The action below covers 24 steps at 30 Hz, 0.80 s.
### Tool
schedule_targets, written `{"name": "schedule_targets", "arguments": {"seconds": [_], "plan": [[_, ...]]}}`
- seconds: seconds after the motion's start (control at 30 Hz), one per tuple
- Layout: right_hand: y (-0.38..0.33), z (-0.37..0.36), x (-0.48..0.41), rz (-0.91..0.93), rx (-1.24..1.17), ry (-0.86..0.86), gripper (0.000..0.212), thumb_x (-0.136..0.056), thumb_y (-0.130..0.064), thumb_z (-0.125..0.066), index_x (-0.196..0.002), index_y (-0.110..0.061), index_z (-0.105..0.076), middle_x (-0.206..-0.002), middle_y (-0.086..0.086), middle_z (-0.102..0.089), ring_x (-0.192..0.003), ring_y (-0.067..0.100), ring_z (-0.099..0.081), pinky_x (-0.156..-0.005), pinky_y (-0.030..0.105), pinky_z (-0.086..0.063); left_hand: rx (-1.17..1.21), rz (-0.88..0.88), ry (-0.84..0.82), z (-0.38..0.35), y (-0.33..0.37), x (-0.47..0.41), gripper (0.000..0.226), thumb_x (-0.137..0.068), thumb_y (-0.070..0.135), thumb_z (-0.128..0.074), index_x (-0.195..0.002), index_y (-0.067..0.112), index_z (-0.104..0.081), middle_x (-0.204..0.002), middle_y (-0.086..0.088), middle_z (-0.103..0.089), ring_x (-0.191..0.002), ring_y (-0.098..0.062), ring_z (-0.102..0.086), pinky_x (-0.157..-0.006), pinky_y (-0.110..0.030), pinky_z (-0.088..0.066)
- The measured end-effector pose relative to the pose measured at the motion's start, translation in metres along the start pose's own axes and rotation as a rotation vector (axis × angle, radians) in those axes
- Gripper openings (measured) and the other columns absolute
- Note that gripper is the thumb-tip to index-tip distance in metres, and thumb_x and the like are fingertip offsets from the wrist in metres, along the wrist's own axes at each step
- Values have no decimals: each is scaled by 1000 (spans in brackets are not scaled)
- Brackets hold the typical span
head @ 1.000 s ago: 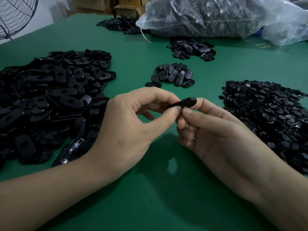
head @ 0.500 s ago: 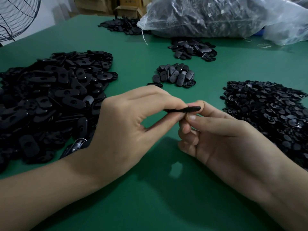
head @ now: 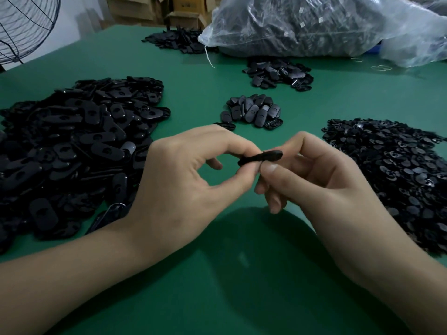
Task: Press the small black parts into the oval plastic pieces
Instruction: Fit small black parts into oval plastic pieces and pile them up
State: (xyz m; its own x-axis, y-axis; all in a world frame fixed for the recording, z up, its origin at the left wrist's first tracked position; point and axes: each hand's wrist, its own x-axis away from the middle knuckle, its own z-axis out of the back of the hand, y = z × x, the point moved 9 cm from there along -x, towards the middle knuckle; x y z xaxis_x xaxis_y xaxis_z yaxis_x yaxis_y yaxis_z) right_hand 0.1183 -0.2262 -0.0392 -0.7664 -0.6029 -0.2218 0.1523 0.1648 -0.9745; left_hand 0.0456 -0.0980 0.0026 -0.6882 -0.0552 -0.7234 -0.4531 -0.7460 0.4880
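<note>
Both hands meet above the middle of the green tabletop (head: 217, 298), nearer its front edge than its far one, and share one oval plastic piece (head: 261, 157) seen edge-on. The left hand (head: 183, 180) pinches its left end between thumb and forefinger, and the right hand (head: 321, 184) pinches the right end the same way, with its remaining fingers curled underneath and holding nothing else. Whether an insert already sits in the piece cannot be told from this angle. The piece looks thin, light and fairly stiff, with a smooth moulded skin that could slip under a sideways squeeze. It is probably best held by the narrow ends or long edges, so that the central hole stays free for a thumb pad to bear straight down. The small black parts (head: 399, 175), heaped towards the right edge, look tiny and flat, easy to fumble or pick up in pairs, and likely need a fingertip pinch. The unfilled stock (head: 72, 141) lies in a large heap towards the left edge. A small heap (head: 252, 111) sits just beyond the hands.
</note>
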Motion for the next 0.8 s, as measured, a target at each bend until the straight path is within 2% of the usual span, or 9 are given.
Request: {"name": "schedule_targets", "arguments": {"seconds": [0.1,0.17,0.27,0.33,0.43,0.5,0.6,0.7,0.8], "plan": [[-8,4,0,90,219,38,13,-94,-15,-70,-86,-10,-61,-76,8,-72,-58,19,-63,-59,34,-55,50,100,-22,-2,-10,2,8,-89,18,-77,-92,25,-79,-87,17,-75,-87,-9,-72,-66,-31,-55],[-9,6,0,117,338,52,14,-92,-24,-69,-83,-18,-61,-76,3,-73,-59,20,-66,-63,45,-57,111,190,-43,-6,-19,4,9,-88,21,-79,-89,30,-79,-84,19,-76,-84,-4,-73,-65,-29,-56],[-13,6,1,173,483,63,14,-92,-27,-69,-82,-22,-61,-77,-2,-73,-62,21,-68,-63,53,-55,196,290,-79,-12,-29,6,11,-86,23,-78,-85,33,-78,-82,18,-76,-79,-3,-73,-63,-34,-57],[-14,7,0,182,535,61,15,-95,-25,-69,-82,-23,-63,-78,-5,-74,-64,19,-70,-63,47,-56,253,363,-107,-17,-37,8,8,-86,24,-79,-85,32,-78,-83,14,-78,-78,-6,-74,-66,-40,-59],[-5,11,-3,97,498,43,15,-98,-23,-64,-84,-21,-67,-78,-5,-75,-60,14,-69,-60,26,-52,280,429,-155,-23,-44,9,7,-87,22,-80,-92,28,-78,-86,8,-79,-84,-10,-76,-80,-49,-60],[0,15,-5,46,472,54,17,-99,-24,-62,-84,-19,-68,-76,-4,-75,-58,15,-67,-58,20,-48,248,383,-212,-25,-37,5,23,-88,23,-80,-108,32,-75,-89,8,-78,-87,-11,-75,-82,-48,-59],[3,20,-7,14,446,61,21,-102,-26,-59,-84,-19,-68,-74,-2,-74,-57,17,-65,-60,27,-50,179,237,-359,-28,-21,-6,53,-84,28,-81,-133,39,-65,-94,9,-76,-90,-13,-73,-78,-38,-57],[4,22,-8,-13,428,66,16,-102,-26,-59,-89,-21,-68,-76,-1,-75,-57,17,-64,-61,37,-53,110,166,-440,-30,-19,-18,49,-83,29,-84,-129,34,-69,-91,9,-76,-83,-13,-74,-74,-34,-59],[1,32,-10,-21,533,106,7,-99,-30,-61,-93,-28,-63,-74,-7,-74,-54,10,-59,-56,28,-45,53,178,-421,-29,-35,-40,49,-77,34,-86,-124,26,-72,-87,11,-76,-79,-5,-74,-75,-22,-60]]}}
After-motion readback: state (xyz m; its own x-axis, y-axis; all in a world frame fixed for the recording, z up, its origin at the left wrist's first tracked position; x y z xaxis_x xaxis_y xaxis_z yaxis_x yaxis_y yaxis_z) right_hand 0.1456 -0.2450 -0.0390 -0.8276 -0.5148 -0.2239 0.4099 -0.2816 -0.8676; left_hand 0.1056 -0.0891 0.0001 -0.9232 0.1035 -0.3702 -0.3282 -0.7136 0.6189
